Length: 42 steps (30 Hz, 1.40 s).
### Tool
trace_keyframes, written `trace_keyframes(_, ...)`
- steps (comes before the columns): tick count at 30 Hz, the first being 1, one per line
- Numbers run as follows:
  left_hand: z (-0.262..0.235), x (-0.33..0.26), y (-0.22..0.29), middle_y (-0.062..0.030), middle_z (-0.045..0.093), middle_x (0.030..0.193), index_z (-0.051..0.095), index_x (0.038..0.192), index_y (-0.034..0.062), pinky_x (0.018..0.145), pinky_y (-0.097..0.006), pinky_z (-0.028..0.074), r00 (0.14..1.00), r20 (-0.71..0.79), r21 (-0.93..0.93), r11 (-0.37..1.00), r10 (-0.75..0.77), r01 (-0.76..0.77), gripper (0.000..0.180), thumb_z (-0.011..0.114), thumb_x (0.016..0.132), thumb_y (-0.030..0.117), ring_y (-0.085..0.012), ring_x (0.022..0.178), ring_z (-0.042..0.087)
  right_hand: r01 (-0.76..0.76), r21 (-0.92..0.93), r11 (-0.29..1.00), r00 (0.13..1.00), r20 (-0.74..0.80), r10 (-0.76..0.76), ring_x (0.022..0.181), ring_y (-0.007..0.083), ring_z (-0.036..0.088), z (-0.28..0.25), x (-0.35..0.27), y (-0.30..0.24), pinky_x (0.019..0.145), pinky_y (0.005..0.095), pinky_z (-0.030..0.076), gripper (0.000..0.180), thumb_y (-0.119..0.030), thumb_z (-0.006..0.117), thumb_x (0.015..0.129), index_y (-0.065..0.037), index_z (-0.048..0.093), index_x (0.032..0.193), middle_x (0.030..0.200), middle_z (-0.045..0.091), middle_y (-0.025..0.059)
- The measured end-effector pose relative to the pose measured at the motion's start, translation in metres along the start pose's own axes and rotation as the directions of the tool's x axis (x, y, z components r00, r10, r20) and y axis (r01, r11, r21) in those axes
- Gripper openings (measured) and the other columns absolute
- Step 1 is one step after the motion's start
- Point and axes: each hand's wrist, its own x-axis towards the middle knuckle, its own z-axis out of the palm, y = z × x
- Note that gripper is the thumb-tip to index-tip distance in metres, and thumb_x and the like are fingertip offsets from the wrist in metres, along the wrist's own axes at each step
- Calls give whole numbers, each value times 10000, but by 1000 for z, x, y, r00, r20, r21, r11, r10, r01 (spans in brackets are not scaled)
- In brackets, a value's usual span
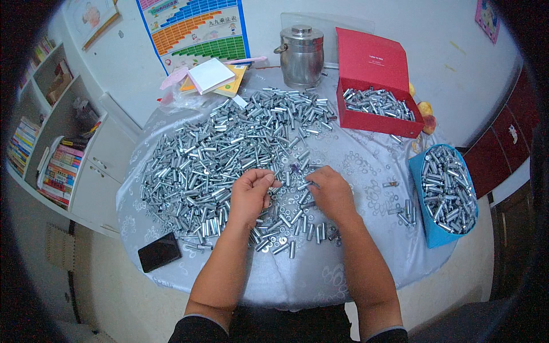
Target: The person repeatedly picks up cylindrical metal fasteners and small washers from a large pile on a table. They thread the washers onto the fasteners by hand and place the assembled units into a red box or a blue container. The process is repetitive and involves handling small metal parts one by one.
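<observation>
A wide heap of silvery metal tubes and bolts (211, 154) covers much of the table, with small flat washers (291, 197) scattered between my hands. My left hand (249, 193) is over the heap's near right part, thumb and fingers pinched together. A few inches to its right, my right hand (333, 193) is closed too, its fingertips bent down toward the loose parts. What either pinch holds is too small and partly hidden to name. Several short tubes (320, 232) stand upright or lie just in front of my hands.
A blue bin (420, 188) full of metal parts stands at the right edge, with loose tubes (407, 212) beside it. Behind are an open red box (380, 127) of similar parts, a steel canister (302, 57) and paper pads (210, 76). A black phone (159, 252) lies near left.
</observation>
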Motion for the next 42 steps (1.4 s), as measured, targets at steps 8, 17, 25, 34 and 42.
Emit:
trace_keyframes(8, 4, -6, -9, -152, 675, 1004, 571, 1139, -48, 629, -245, 556, 989, 95, -225, 966, -110, 129, 243, 566, 914, 42, -136, 712, 644, -63, -46, 997, 991, 117, 68, 936, 316, 596, -3, -2, -9, 795, 408, 490, 180, -105, 654, 803, -67, 618, 975, 1008, 589, 134)
trace_keyframes(17, 7, -10, -11, -108, 675, 938, 599, 1106, -8, 647, -283, 568, 982, 179, -165, 982, -58, 88, 199, 562, 929, 74, -157, 723, 654, -370, 707, 602, 927, 239, 289, 623, 109, 540, -16, -8, -8, 582, 261, 460, 187, -144, 505, 957, -13, 593, 1057, 778, 575, 38)
trace_keyframes(25, 12, -14, -13, -89, 671, 917, 609, 1093, -4, 626, -264, 563, 985, 171, -157, 986, -24, 51, 195, 572, 932, 100, -139, 688, 641, -343, 782, 520, 932, 216, 291, 607, 95, 539, -17, -8, -11, 569, 244, 467, 236, -193, 505, 977, 16, 611, 1006, 770, 576, 31)
trace_keyframes(34, 14, -13, -16, -89, 668, 906, 610, 1088, -8, 607, -263, 559, 982, 188, -198, 978, -25, 62, 190, 567, 935, 96, -144, 678, 642, -317, 780, 540, 948, 251, 195, 671, 77, 563, -11, -12, -13, 602, 233, 471, 249, -104, 636, 875, 6, 626, 1098, 784, 598, 5)
trace_keyframes(42, 14, -13, -16, -91, 669, 878, 607, 1083, -10, 596, -265, 553, 980, 199, -207, 975, -33, 75, 186, 562, 940, 100, -147, 666, 642, -319, 845, 429, 942, 233, 241, 770, 124, 642, -23, -7, -20, 688, 244, 524, 274, -59, 563, 908, 6, 553, 1173, 973, 664, 101)
